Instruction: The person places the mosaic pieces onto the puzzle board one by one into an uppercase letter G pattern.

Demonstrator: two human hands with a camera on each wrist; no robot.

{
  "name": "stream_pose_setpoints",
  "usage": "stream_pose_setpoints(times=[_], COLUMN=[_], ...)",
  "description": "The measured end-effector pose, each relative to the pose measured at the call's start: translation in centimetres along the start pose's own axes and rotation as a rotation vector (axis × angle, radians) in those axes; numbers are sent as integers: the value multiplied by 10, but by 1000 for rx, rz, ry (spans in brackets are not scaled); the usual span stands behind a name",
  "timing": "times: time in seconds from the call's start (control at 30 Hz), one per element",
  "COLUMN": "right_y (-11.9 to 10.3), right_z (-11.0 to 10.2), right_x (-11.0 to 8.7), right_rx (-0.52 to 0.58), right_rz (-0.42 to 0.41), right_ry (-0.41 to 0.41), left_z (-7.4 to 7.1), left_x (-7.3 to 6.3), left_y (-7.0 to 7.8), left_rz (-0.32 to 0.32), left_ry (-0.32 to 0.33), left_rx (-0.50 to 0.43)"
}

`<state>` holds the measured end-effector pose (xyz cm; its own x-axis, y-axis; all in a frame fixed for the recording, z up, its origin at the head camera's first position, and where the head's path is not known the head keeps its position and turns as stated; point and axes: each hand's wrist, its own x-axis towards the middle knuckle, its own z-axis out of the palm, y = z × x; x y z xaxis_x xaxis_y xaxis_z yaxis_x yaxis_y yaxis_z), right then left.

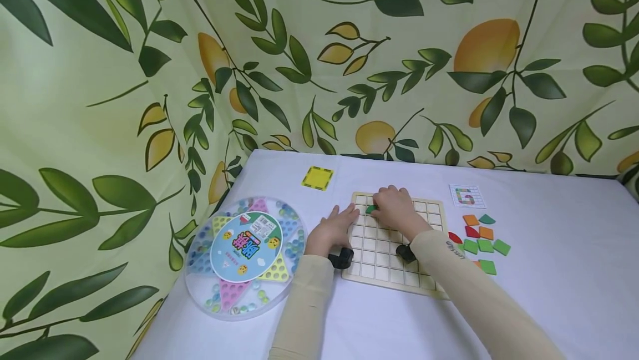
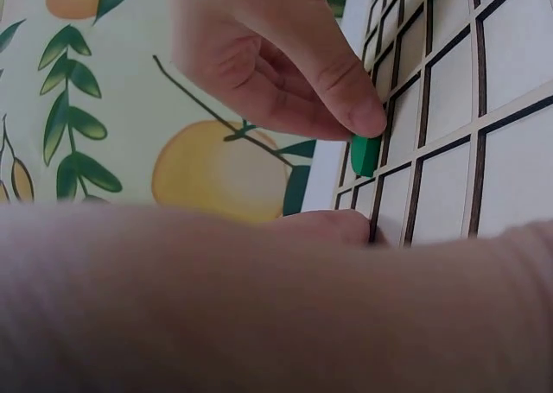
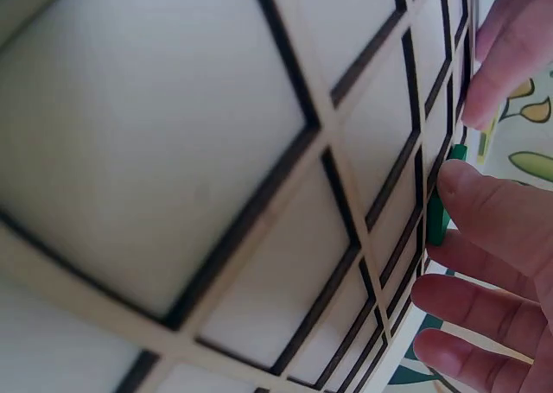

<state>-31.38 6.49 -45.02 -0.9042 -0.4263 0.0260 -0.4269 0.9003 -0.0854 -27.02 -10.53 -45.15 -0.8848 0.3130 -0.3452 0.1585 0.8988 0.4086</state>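
A square wooden grid board (image 1: 364,260) lies on the white table. My right hand (image 1: 396,211) is over its far left part and pinches a dark green tile (image 1: 371,209) between thumb and fingers. In the left wrist view that green tile (image 2: 365,158) touches the grid, under the thumb; the right wrist view shows it (image 3: 437,222) close to the board's far edge. With its fingers extended, my left hand (image 1: 331,231) rests at the board's left edge. Its palm side is hidden in the head view.
Right of the board lie loose tiles, among them a green tile (image 1: 501,247), an orange tile (image 1: 470,219) and a red tile (image 1: 471,232). Behind them is a card with a letter G (image 1: 466,196). A round marble game box (image 1: 294,288) stands left, and a yellow square (image 1: 317,178) lies farther back.
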Motion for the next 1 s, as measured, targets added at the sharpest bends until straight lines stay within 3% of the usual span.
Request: stream_pose_setpoints(times=[0.3, 0.57, 0.83, 1.0], right_y=[3, 13, 67, 103], right_z=[-2, -18, -29, -30], right_x=[-5, -19, -70, -112], right_rx=[4, 99, 133, 149], right_rz=[7, 22, 69, 170], right_ry=[16, 43, 136, 111], left_z=[-1, -3, -1, 1], left_x=[0, -2, -2, -3], left_y=[5, 4, 4, 4], left_rz=[-5, -16, -5, -3], left_ry=[-10, 2, -3, -9], left_rx=[1, -18, -39, -50])
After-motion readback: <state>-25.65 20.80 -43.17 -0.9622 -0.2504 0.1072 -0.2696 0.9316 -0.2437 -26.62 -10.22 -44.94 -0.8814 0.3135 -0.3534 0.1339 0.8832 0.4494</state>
